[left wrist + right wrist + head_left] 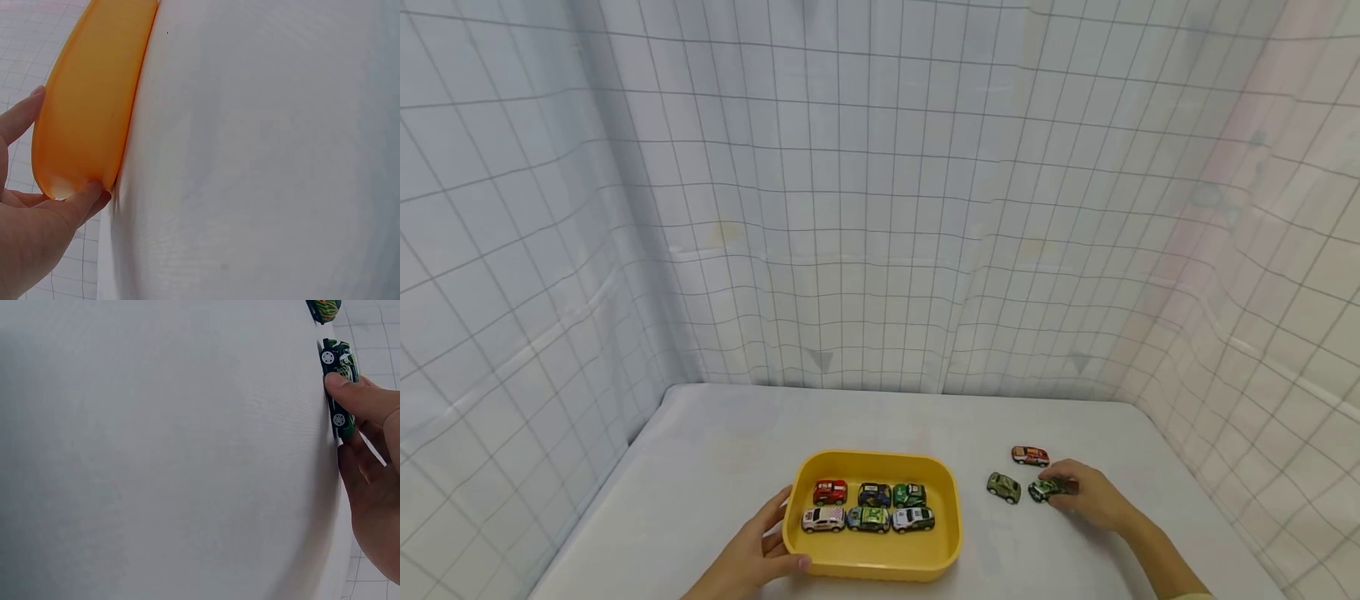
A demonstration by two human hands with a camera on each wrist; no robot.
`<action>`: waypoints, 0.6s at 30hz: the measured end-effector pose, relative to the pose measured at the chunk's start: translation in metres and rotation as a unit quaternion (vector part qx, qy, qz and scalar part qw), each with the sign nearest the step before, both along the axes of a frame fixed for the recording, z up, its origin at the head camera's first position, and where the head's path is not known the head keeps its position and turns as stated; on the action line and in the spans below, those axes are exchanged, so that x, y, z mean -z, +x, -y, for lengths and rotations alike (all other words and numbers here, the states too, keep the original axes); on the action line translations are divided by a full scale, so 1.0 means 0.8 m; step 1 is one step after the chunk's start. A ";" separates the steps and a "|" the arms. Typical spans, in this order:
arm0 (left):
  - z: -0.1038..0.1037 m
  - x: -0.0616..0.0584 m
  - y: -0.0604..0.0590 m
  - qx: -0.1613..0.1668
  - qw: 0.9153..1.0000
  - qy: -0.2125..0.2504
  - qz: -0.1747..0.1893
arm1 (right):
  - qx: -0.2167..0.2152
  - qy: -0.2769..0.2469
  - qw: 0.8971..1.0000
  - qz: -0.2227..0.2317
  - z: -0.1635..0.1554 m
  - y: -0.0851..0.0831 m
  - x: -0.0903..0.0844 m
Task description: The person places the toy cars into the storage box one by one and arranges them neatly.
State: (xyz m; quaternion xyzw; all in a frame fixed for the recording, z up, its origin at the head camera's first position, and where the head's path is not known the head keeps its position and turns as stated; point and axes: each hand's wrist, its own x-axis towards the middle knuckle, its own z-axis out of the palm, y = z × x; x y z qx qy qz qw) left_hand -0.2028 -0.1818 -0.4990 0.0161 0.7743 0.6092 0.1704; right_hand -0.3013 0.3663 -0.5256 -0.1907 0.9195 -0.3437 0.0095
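A yellow tray [880, 570] stands on the white table with several toy cars in two rows inside it. My left hand [752, 546] grips the tray's near-left corner, its thumb over the front rim and its fingers along the left side. In the left wrist view, that hand [44, 219] is against the tray's orange-looking wall [94, 94]. At the right, my right hand [1090, 493] pinches a dark green patterned toy car [1042, 490] between thumb and fingers. The right wrist view has this car [340, 359] with its wheels sideways to the camera, by the table surface.
An olive-green toy car [1003, 487] lies just left of the right hand. Behind it is a red and orange toy car [1030, 456]. White grid-patterned curtains [880, 250] enclose the back and sides of the table [737, 425].
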 end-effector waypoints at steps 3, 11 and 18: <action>0.000 0.000 -0.001 0.003 1.000 0.001 -0.002 | 0.021 -0.003 1.000 0.011 -0.001 0.000 0.002; 0.001 -0.001 -0.001 0.003 1.000 0.004 -0.003 | 0.056 -0.011 0.998 0.039 -0.001 -0.005 0.003; 0.002 0.001 -0.002 0.004 1.000 -0.003 -0.008 | 0.030 -0.001 0.999 0.013 -0.005 -0.010 -0.013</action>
